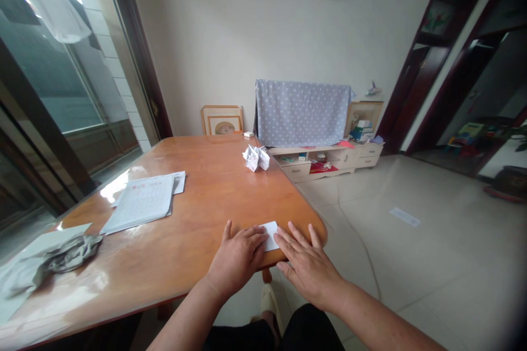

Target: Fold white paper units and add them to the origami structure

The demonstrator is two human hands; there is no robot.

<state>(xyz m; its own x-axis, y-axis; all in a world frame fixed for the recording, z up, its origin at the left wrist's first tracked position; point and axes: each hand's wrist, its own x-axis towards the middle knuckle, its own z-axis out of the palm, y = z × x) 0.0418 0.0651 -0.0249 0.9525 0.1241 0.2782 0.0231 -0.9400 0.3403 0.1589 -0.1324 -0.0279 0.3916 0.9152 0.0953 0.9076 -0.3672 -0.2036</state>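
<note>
a small white paper (272,239) lies flat on the glossy brown worktop (214,192), close to the near edge, by the rounded corner. with that paper as the centre of the dial and 12 pointing straight ahead of the person, the left hand (241,252) comes in from about 8 o'clock, palm down. its fingertips rest on the paper, covering part of it, the little finger standing off from the rest; i cannot tell whether thumb and fingers pinch the sheet. the right hand (310,269) comes in from about 4 o'clock, its grip spread wide, fingers and thumb apart, the index fingertip at the paper's edge.

a little before 12 o'clock, well apart from both hands, a pointed folded-paper piece (256,158) stands on the worktop, with a small white box (248,134) beyond it. a stack of sheets (144,197) lies towards 10 o'clock, and a rumpled grey cloth (74,255) near 9, partly over a pale sheet (12,307).

off the worktop, a dotted cloth (304,112) hangs above a white cabinet (349,159) around 1 o'clock.
</note>
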